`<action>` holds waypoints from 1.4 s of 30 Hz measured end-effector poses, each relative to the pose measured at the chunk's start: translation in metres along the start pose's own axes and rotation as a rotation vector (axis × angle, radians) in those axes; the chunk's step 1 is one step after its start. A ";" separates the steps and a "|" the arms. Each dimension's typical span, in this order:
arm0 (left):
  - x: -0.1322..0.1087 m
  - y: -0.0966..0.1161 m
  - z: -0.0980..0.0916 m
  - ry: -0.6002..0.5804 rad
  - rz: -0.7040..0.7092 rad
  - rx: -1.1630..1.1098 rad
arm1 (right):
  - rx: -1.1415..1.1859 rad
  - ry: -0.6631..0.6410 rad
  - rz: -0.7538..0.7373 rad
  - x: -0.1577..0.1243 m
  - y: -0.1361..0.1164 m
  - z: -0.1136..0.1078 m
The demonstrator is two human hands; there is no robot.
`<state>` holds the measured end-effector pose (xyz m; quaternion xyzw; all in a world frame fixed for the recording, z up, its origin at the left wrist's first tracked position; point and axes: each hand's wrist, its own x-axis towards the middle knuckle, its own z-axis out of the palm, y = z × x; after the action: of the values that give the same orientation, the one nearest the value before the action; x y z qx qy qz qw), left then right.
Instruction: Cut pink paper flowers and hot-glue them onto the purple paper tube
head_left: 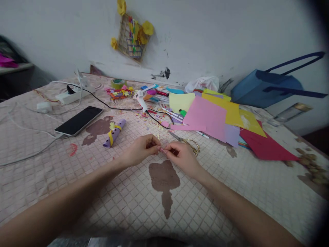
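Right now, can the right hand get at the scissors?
Probably yes: the scissors lie just beyond the right hand, with nothing seen between. It pinches a small pink piece, though, which it might need to release.

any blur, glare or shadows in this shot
Head view: the small pink piece between left hand and right hand looks soft, its shape unclear; head view: faint shadows on the pale diamond-patterned cloth; head view: little glare on the flat black-screened phone; head view: a blurred black edge darkens the right corners.
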<state>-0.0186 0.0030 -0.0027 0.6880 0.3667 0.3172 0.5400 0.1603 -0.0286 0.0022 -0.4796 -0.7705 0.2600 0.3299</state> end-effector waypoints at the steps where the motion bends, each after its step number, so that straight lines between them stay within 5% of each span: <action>1: 0.000 0.000 0.000 -0.009 0.008 -0.005 | -0.010 0.010 -0.004 -0.001 0.000 0.000; 12: -0.002 0.000 0.002 -0.057 0.015 0.101 | 0.001 -0.026 -0.001 -0.003 0.001 0.000; 29: 0.003 -0.004 0.002 -0.081 -0.078 -0.161 | -0.015 0.042 -0.055 -0.005 0.004 0.004; 42: 0.002 -0.001 0.000 -0.098 -0.039 -0.190 | 0.473 -0.156 0.336 -0.004 0.009 0.002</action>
<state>-0.0177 0.0051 -0.0032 0.6412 0.3213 0.3058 0.6262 0.1652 -0.0285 -0.0068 -0.4888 -0.6214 0.5193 0.3245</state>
